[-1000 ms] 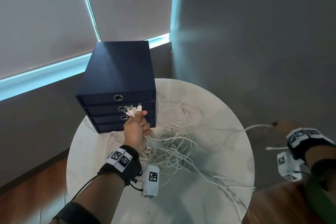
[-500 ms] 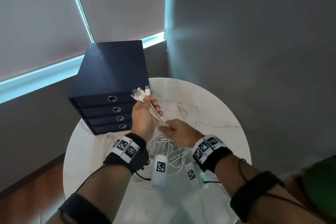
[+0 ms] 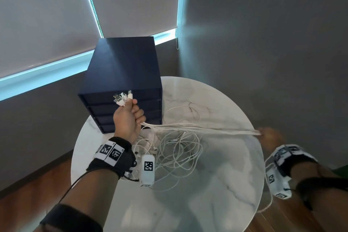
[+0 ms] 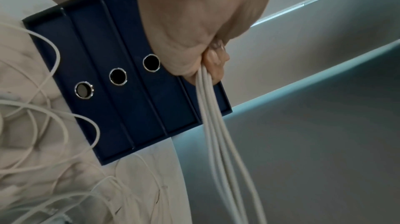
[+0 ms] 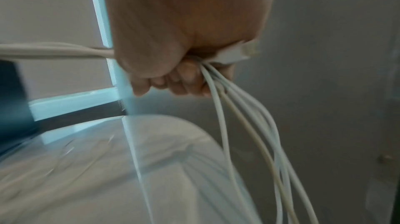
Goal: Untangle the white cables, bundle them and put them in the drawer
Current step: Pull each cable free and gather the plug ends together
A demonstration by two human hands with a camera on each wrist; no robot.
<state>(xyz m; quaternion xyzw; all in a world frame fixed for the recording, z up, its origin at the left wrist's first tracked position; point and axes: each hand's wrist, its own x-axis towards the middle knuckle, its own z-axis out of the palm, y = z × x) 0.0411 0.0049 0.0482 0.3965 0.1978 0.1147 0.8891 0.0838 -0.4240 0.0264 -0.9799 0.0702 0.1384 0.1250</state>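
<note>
My left hand (image 3: 128, 118) clenched the white cables (image 3: 199, 129) by their plugs before the drawer unit (image 3: 122, 73); my right hand (image 3: 271, 135) gripped them, stretched taut, well away from it.

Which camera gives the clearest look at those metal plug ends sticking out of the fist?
The head view: the plug ends fan out above the left hand, sharp against the dark drawer unit. The left wrist view shows only cables leaving the fist, no plugs. The right wrist view shows none of them.
</note>
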